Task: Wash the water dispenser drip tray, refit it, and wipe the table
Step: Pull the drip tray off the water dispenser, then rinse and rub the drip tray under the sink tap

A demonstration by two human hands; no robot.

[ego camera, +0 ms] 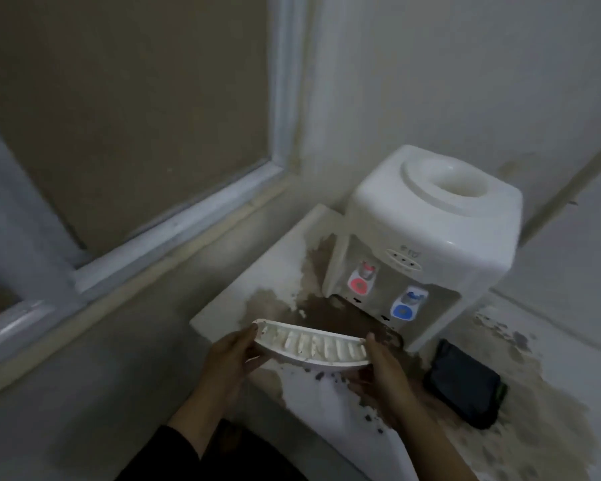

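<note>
A white curved drip tray (311,345) with a slotted grille is held in the air just in front of the water dispenser (427,234). My left hand (235,355) grips its left end and my right hand (386,369) grips its right end. The white tabletop dispenser stands in the corner on a white table (257,272), with a red tap (361,277) and a blue tap (408,303). The tray's slot under the taps is dark. The tabletop is worn, with brown stained patches around the dispenser.
A dark folded cloth or pouch (464,383) lies on the table right of my right hand. A window with a pale frame (174,220) fills the left wall. The grey floor (84,394) lies below the table's left edge.
</note>
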